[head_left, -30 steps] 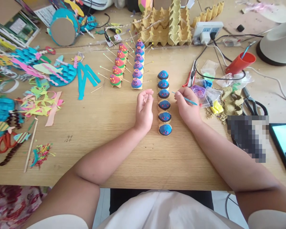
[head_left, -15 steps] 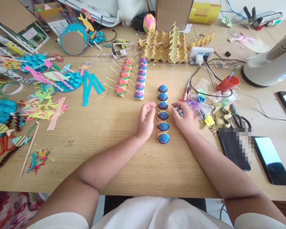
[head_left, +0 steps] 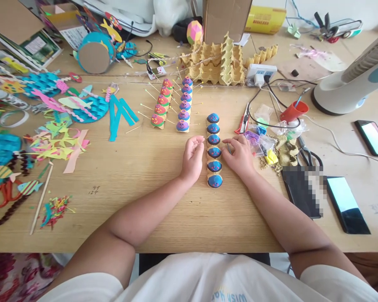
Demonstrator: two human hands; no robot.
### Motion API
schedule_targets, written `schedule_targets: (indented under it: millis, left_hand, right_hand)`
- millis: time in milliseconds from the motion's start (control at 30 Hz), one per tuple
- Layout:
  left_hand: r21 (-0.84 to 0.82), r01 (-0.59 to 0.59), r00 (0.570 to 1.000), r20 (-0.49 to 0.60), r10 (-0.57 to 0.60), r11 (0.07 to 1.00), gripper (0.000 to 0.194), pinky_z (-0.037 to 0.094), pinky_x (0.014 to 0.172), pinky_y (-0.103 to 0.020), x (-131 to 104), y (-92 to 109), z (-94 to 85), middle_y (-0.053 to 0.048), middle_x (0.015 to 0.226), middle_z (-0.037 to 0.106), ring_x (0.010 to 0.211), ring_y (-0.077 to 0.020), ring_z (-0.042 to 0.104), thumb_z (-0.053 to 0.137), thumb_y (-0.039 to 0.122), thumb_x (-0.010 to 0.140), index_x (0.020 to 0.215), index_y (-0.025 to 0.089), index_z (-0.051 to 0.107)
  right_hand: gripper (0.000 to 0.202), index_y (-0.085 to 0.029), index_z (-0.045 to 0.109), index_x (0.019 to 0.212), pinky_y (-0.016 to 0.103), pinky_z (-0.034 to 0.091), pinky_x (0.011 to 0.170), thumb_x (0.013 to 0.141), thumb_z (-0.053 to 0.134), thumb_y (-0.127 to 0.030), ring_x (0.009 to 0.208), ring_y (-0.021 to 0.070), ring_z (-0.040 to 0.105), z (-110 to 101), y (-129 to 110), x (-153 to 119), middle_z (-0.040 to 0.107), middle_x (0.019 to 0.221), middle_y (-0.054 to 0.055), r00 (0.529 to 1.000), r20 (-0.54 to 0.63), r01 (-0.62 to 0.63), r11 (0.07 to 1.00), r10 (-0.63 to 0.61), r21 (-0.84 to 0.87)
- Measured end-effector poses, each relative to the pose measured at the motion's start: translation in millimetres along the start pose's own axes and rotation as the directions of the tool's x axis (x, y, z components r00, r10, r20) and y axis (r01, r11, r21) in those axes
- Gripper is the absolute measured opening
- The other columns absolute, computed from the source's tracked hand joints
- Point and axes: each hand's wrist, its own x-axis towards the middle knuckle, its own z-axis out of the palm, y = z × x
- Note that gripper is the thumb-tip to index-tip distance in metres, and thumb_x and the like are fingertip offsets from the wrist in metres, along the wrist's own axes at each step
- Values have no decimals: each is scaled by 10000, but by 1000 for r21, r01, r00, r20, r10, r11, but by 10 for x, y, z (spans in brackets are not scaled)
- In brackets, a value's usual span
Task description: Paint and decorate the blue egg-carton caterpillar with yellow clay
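Moving closer to the blue-domed cardboard row (head_left: 214, 152), apparently within working reach, the right hand (head_left: 239, 155) grips a thin blue stick (head_left: 229, 148); the left hand (head_left: 192, 159) curls loosely, empty.

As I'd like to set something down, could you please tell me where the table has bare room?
Bare table lies between the pink paper strip and the left hand, and between the forearms, on the near side of the blue-domed row. Crowded: right of the right hand (plastic bags, scissors, phones) and far left (paper crafts).
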Motion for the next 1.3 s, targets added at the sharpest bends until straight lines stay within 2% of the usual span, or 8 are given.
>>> schedule_targets:
  millis: [133, 333, 633, 700, 800, 967, 1133, 1300]
  left_hand:
    - [-4, 12, 1000, -2, -12, 1000, 381, 471, 1242, -422, 1, -10, -5, -78, 1280, 721, 1324, -220, 660, 755, 570, 963, 1162, 258, 664]
    - [-3, 17, 1000, -11, -17, 1000, 398, 482, 1233, -411, 6, -20, 4, -73, 1275, 723, 1322, -217, 668, 753, 594, 963, 1159, 261, 661]
    - [-32, -4, 1000, 0, 4, 999, 386, 508, 1214, -395, 5, 1, 13, -82, 1272, 716, 1287, -213, 676, 761, 570, 967, 1165, 255, 661]
    - [-30, -4, 1000, 0, 4, 1000, 367, 512, 1218, -396, 7, 5, 12, -80, 1275, 719, 1284, -211, 678, 752, 558, 976, 1168, 258, 662]
    - [-25, -8, 1000, 2, 8, 1000, 343, 518, 1216, -400, 12, -1, 12, -81, 1281, 720, 1288, -211, 683, 734, 541, 994, 1174, 260, 658]
    - [-26, -18, 1000, 11, 18, 1000, 384, 515, 1208, -405, 20, -28, 16, -82, 1276, 715, 1292, -216, 675, 740, 579, 981, 1177, 261, 653]
    - [-51, -13, 1000, 2, 13, 999, 481, 502, 1206, -417, 33, -50, 22, -76, 1251, 714, 1285, -226, 669, 794, 659, 910, 1146, 262, 660]
    - [-33, -29, 1000, 2, 29, 999, 497, 530, 1170, -406, 42, -57, 19, -75, 1235, 716, 1254, -224, 678, 782, 695, 909, 1137, 269, 663]
  right_hand:
    - [276, -252, 819, 1098, 573, 563, 1096, 893, 636, -227, 1187, 356, 679, 14, 24, 8, 741, 1161, 141, 1000, -4, 2, 1000, -2, 10]
    - [236, -238, 834, 913, 526, 574, 1003, 948, 644, -375, 1023, 318, 718, -23, 2, 9, 792, 1039, 124, 1000, 22, -10, 999, 9, 39]
    - [238, -252, 797, 1078, 558, 573, 1054, 929, 616, -291, 1156, 350, 699, -164, -158, 49, 777, 1191, 145, 998, -59, 3, 997, 2, 78]
    - [234, -252, 804, 1060, 584, 555, 1075, 916, 621, -258, 1155, 362, 694, -314, -158, 91, 758, 1185, 146, 998, -32, 57, 998, -56, 23]
    - [301, -259, 810, 1090, 624, 525, 1099, 860, 630, -184, 1191, 381, 665, -637, -21, 118, 734, 1215, 152, 984, 121, 146, 983, -132, -110]
    - [519, -314, 770, 1273, 748, 512, 1026, 768, 710, -208, 1304, 482, 579, -1044, 378, -1, 689, 1354, 176, 960, 280, 123, 894, 3, -431]
    - [438, -263, 767, 1328, 686, 505, 1077, 937, 576, -222, 1397, 462, 595, -1059, 444, -79, 695, 1441, 183, 938, 331, 89, 851, 104, -518]
    - [342, -231, 814, 1183, 609, 492, 1029, 1013, 519, -261, 1319, 426, 681, -998, 340, -69, 771, 1347, 175, 953, 292, 85, 855, 80, -512]
